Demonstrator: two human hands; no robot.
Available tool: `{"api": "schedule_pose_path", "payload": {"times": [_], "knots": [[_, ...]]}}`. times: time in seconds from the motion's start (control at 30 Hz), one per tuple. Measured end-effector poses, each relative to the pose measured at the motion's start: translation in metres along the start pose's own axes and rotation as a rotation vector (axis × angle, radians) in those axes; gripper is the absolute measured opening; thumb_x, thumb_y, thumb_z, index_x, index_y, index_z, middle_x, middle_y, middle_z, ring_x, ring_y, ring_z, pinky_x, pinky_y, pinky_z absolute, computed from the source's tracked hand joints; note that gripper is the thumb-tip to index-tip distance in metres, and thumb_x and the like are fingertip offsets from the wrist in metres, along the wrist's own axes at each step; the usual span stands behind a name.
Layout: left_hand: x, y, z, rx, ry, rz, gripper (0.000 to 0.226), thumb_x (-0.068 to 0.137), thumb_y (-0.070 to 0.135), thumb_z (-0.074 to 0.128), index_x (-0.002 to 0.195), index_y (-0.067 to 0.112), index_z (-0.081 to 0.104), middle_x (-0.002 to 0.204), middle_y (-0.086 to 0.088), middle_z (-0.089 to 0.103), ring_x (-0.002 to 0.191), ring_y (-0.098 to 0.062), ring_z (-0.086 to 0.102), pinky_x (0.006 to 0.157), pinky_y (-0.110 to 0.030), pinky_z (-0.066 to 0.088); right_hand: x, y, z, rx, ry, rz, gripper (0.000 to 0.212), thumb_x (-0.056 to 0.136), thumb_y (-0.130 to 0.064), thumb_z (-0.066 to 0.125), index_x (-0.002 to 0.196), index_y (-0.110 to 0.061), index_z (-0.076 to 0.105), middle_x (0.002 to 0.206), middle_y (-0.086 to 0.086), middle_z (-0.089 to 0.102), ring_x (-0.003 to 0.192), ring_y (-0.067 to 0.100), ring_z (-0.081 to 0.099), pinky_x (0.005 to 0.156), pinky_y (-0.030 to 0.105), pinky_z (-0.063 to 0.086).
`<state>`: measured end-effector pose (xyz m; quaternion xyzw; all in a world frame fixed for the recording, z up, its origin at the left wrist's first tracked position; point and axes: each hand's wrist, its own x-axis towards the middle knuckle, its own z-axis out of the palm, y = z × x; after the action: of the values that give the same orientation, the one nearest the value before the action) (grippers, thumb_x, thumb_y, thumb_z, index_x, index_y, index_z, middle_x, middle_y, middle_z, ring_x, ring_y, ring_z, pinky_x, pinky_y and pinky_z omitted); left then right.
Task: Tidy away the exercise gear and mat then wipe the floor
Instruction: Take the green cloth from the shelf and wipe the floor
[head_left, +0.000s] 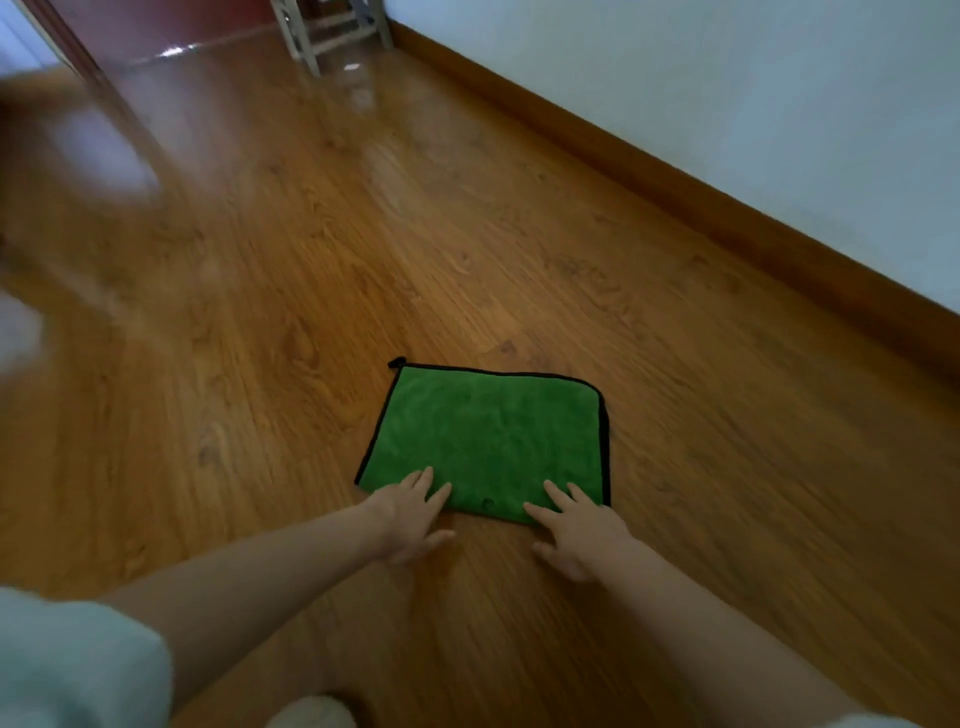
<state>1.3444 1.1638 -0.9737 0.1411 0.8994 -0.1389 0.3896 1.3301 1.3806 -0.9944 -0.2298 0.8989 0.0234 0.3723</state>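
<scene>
both my hands, left (410, 512) and right (576, 530), press spread fingers flat on the cloth (488, 436)'s near edge; it looks soft, light, likely to bunch.

The cloth (488, 441) lies flat on the floor (260, 312) (both hands on its near edge), the wall (727, 104) to its right.

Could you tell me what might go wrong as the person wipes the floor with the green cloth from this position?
1. Both hands, left hand and right hand, press only the near edge of the green cloth, so pushing forward may bunch or fold it.
2. The wooden floor looks glossy, so flat palms could slip while the person leans forward.
</scene>
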Motion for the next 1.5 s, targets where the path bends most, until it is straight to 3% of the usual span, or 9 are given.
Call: {"api": "schedule_pose_path", "payload": {"times": [0.27, 0.5, 0.63, 0.73, 0.87, 1.07, 1.17, 1.3, 1.5], "knots": [[-0.014, 0.017, -0.006, 0.085, 0.03, 0.018, 0.07, 0.1, 0.044, 0.026, 0.148, 0.008, -0.009, 0.157, -0.014, -0.009, 0.145, -0.027, -0.004, 0.117, -0.039, 0.013, -0.019, 0.017, 0.009, 0.029, -0.088, -0.014, 0.058, 0.099, -0.044, 0.033, 0.15, -0.038, 0.005, 0.159, -0.002, -0.011, 0.146, 0.024, -0.005, 0.116, 0.046, 0.019], [0.025, -0.033, 0.015, 0.279, 0.175, 0.134, 0.069, 0.09, 0.061, 0.001, 0.143, 0.023, -0.023, 0.153, -0.008, -0.025, 0.135, -0.026, -0.029, 0.114, -0.048, -0.004, -0.016, 0.001, 0.006, -0.159, 0.126, -0.019, 0.055, 0.094, -0.016, 0.047, 0.144, -0.019, 0.024, 0.148, 0.015, 0.022, 0.131, 0.033, 0.029, 0.106, 0.042, 0.033], [0.048, -0.062, 0.025, 0.111, 0.318, 0.179, 0.066, 0.095, 0.057, 0.006, 0.15, 0.02, 0.008, 0.151, -0.012, 0.03, 0.139, -0.032, 0.022, 0.101, -0.054, 0.039, -0.012, 0.015, -0.009, -0.193, 0.211, -0.002, 0.063, 0.097, -0.01, 0.039, 0.149, -0.024, 0.006, 0.155, 0.014, 0.009, 0.14, 0.029, 0.017, 0.115, 0.039, 0.017], [0.071, -0.076, 0.03, 0.099, 0.401, 0.241, 0.066, 0.093, 0.06, 0.015, 0.149, 0.025, 0.02, 0.15, -0.012, 0.031, 0.138, -0.032, 0.021, 0.102, -0.062, 0.032, 0.003, 0.033, -0.005, -0.237, 0.234, 0.017, 0.072, 0.098, -0.018, 0.037, 0.147, -0.035, -0.013, 0.158, 0.014, 0.001, 0.144, 0.032, 0.012, 0.116, 0.044, 0.011], [0.093, -0.086, 0.025, 0.116, 0.514, 0.384, 0.072, 0.09, 0.066, 0.017, 0.15, 0.027, 0.017, 0.152, -0.017, 0.023, 0.138, -0.041, 0.015, 0.104, -0.068, 0.018, 0.035, 0.034, 0.018, -0.279, 0.293, 0.17, 0.051, 0.098, -0.041, 0.008, 0.148, -0.037, 0.016, 0.139, 0.009, 0.05, 0.126, 0.035, 0.046, 0.11, 0.046, 0.008], [0.114, -0.095, 0.028, 0.089, 0.533, 0.512, 0.076, 0.086, 0.068, 0.013, 0.147, 0.025, 0.024, 0.145, -0.019, 0.034, 0.132, -0.043, 0.025, 0.097, -0.069, 0.03, 0.044, -0.012, 0.038, -0.174, 0.388, 0.277, 0.059, 0.092, -0.032, 0.004, 0.149, -0.031, 0.018, 0.157, 0.014, 0.008, 0.144, 0.036, -0.004, 0.11, 0.045, -0.004], [0.135, -0.103, 0.026, 0.164, 0.502, 0.629, 0.079, 0.087, 0.068, 0.007, 0.149, 0.019, 0.013, 0.145, -0.025, 0.03, 0.13, -0.046, 0.024, 0.096, -0.07, 0.028, 0.053, -0.05, 0.031, -0.065, 0.498, 0.275, 0.067, 0.088, -0.046, 0.026, 0.15, -0.029, 0.007, 0.158, 0.015, -0.004, 0.144, 0.036, -0.008, 0.11, 0.048, -0.005], [0.157, -0.124, 0.022, 0.281, 0.573, 0.751, 0.071, 0.093, 0.052, -0.009, 0.148, 0.014, 0.014, 0.149, -0.036, -0.006, 0.134, -0.05, 0.008, 0.102, -0.064, 0.005, 0.078, -0.103, 0.021, 0.164, 0.46, 0.333, 0.064, 0.092, -0.063, 0.005, 0.149, -0.034, 0.003, 0.159, 0.004, -0.005, 0.146, 0.026, -0.006, 0.114, 0.041, -0.011], [0.179, -0.202, 0.031, 0.323, 0.768, 0.853, 0.062, 0.097, 0.05, 0.008, 0.149, 0.018, 0.017, 0.152, -0.029, -0.01, 0.138, -0.044, 0.001, 0.106, -0.057, 0.001, 0.139, -0.141, 0.025, 0.334, 0.387, 0.387, 0.071, 0.088, -0.07, 0.018, 0.117, -0.028, 0.067, 0.152, -0.007, 0.019, 0.146, 0.013, 0.003, 0.116, 0.037, 0.004]]}}
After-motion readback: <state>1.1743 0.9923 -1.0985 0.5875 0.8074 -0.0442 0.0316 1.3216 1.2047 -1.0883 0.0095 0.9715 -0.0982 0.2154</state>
